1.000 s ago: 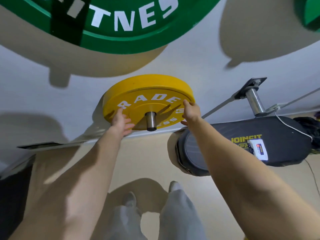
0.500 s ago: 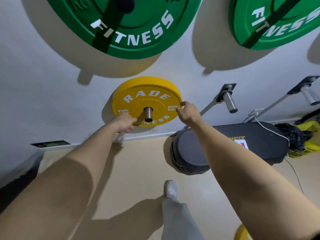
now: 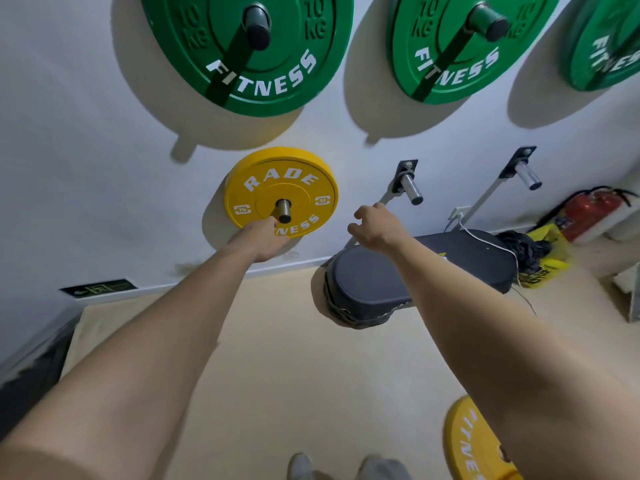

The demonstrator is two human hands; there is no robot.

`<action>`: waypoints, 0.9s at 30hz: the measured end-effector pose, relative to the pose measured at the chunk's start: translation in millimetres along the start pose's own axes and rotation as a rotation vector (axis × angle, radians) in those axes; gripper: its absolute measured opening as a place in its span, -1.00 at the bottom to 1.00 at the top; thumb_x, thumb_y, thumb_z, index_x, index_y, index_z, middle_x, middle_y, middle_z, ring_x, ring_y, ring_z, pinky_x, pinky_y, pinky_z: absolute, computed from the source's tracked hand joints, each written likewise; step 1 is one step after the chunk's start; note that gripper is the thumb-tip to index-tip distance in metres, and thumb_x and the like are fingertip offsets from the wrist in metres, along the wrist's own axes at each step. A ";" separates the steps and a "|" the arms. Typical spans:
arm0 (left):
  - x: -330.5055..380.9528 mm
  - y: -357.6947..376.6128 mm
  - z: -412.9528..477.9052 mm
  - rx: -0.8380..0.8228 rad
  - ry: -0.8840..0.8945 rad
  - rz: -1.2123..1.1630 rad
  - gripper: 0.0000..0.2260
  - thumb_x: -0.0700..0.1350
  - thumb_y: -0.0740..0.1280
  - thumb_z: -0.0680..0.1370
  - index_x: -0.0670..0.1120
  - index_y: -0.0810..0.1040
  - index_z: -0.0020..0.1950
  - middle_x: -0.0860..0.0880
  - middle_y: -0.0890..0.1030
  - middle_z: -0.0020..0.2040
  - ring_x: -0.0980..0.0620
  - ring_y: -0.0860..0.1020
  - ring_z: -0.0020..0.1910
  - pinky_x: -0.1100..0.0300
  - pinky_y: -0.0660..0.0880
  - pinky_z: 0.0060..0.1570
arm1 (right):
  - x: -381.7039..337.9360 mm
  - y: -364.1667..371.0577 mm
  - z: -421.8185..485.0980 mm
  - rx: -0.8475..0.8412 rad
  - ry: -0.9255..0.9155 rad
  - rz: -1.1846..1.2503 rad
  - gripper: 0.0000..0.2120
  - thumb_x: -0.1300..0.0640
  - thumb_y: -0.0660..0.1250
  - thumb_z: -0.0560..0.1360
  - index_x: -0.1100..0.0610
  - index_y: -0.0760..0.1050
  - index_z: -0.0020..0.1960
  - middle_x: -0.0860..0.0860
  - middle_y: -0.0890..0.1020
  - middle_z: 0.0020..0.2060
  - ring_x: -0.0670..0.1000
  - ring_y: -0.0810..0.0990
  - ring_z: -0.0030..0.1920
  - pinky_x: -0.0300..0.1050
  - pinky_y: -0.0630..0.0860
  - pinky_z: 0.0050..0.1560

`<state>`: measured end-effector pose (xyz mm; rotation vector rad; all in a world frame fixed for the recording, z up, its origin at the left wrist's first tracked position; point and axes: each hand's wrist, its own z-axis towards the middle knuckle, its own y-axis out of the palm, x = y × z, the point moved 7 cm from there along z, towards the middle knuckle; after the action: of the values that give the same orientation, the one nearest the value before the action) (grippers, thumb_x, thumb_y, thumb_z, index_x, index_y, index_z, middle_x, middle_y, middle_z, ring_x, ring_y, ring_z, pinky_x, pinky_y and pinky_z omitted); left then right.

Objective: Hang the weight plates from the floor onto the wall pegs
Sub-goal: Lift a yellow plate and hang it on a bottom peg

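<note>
The hung plate [image 3: 280, 188], yellow with a matte, rubbery face and raised white lettering, sits on its steel peg [image 3: 284, 212] close against the white wall [image 3: 86, 168]. The left grip [image 3: 261, 242] touches its lower edge; whether the fingers hook the rim I cannot tell. The right grip [image 3: 375, 226] hangs in the air near the plate but apart from it, fingers loosely curled, holding nothing.

The floor plate [image 3: 471, 441], the same yellow, appears to lie flat on the beige floor [image 3: 277, 358] at lower right, partly hidden by the right forearm. It will likely handle as a dense, stiff disc: heavy for its size, not fragile, with a rubber skin that gives good friction. Lying flat, it offers little to grab. I would tip up one edge, take the rim with both grips on opposite sides, and line its centre hole up with the free peg [image 3: 410, 188]. A second bare peg [image 3: 526, 174] stands further right. Both are smooth, polished cylinders on black brackets.

Above hang larger green plates [image 3: 249, 53] marked 10 KG. A black padded bag [image 3: 415, 271] lies by the wall.
</note>
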<state>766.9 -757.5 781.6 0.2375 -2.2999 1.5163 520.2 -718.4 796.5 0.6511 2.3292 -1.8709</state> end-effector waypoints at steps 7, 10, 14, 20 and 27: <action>50.6 11.1 -79.6 0.033 -0.010 0.020 -0.46 0.15 0.27 0.59 -0.06 0.34 0.50 -0.15 0.46 0.42 -0.20 0.46 0.32 -0.09 0.45 0.27 | 39.2 -37.0 -77.1 0.028 -0.053 -0.021 -0.55 -0.03 0.18 0.59 0.14 0.45 0.41 0.18 0.40 0.35 0.25 0.49 0.27 0.14 0.48 0.25; 84.7 32.3 -118.8 0.044 -0.010 0.018 -0.44 0.17 0.28 0.57 -0.05 0.35 0.50 -0.15 0.46 0.42 -0.19 0.46 0.32 -0.10 0.44 0.28 | 72.8 -45.1 -120.1 0.042 -0.095 -0.032 -0.56 -0.05 0.17 0.60 0.11 0.46 0.40 0.16 0.42 0.33 0.23 0.50 0.24 0.14 0.49 0.23; 143.6 76.9 -174.4 0.063 -0.005 0.049 -0.45 0.13 0.30 0.58 -0.08 0.34 0.50 -0.16 0.43 0.43 -0.21 0.44 0.33 -0.07 0.44 0.27 | 137.4 -47.6 -185.1 0.028 -0.145 -0.091 -0.59 -0.06 0.19 0.61 0.11 0.47 0.37 0.16 0.43 0.30 0.22 0.51 0.22 0.12 0.49 0.22; 260.5 155.4 -245.5 0.019 0.121 0.095 -0.45 0.13 0.29 0.57 -0.13 0.35 0.48 -0.17 0.44 0.43 -0.20 0.43 0.35 -0.06 0.43 0.27 | 281.4 -42.0 -272.6 -0.081 -0.049 -0.158 -0.71 -0.05 0.18 0.53 0.08 0.32 -0.28 0.16 0.53 -0.07 0.22 0.50 -0.04 0.00 0.41 -0.15; 358.5 229.5 -304.1 -0.050 0.314 0.178 -0.46 0.09 0.32 0.58 -0.12 0.34 0.48 -0.15 0.45 0.41 -0.16 0.43 0.35 0.01 0.42 0.26 | 395.2 -42.7 -357.5 -0.063 0.132 -0.088 -0.75 -0.06 0.19 0.48 0.05 0.30 -0.30 0.12 0.49 -0.13 0.18 0.51 -0.13 -0.07 0.37 -0.21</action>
<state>426.0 -364.3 835.3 -0.2108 -2.1475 1.4563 216.3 -278.6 796.4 0.6966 2.5269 -1.8333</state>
